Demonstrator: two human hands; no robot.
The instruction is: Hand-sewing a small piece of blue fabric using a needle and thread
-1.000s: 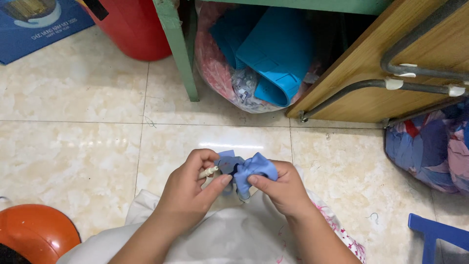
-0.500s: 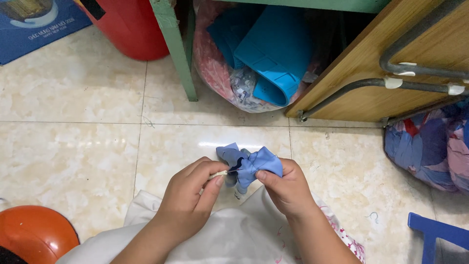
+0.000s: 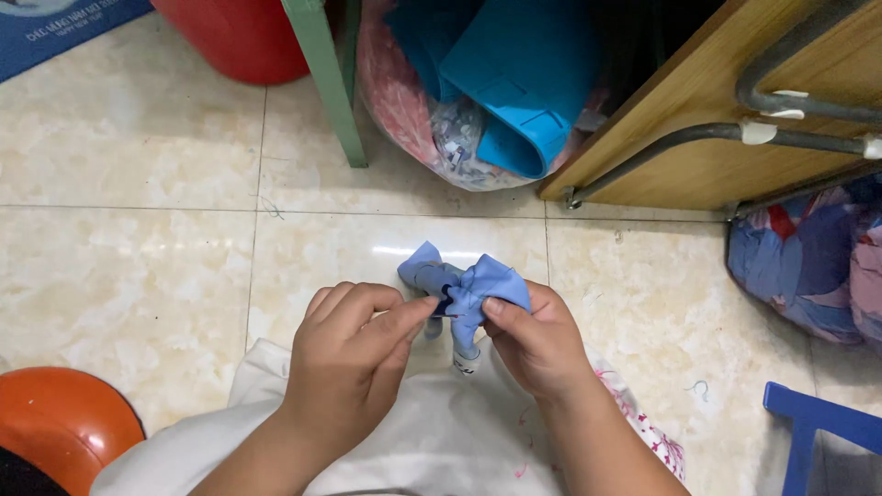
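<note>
A small blue cloth piece [image 3: 467,285] sits bunched up between two hands, low in the middle of the view, above the pale tiled floor [image 3: 129,257]. It looks like a little bow, with one puffy part on the left and one on the right.

The right hand [image 3: 537,342] has its fingers curled shut on the right side of the cloth, with the thumb pressed on top. The left hand [image 3: 354,354] is closed too. Its thumb and first finger pinch together right at the dark middle of the cloth. Whether they hold something thin there is too small to tell. A short end of the cloth hangs down between the hands.

Under the arms, near the person, lies white cloth [image 3: 432,441] over the lap.

Far from the hands, a see-through bag [image 3: 432,138] leans under the green table leg [image 3: 326,83]. It is full of blue pieces and scraps. On the far right is another bag [image 3: 808,266], stuffed with blue and red cloth. A red bucket [image 3: 239,37] stands far left; what is in it is hidden. An orange round thing [image 3: 55,422] sits near left. A wooden board [image 3: 726,138] slopes on the far right.
</note>
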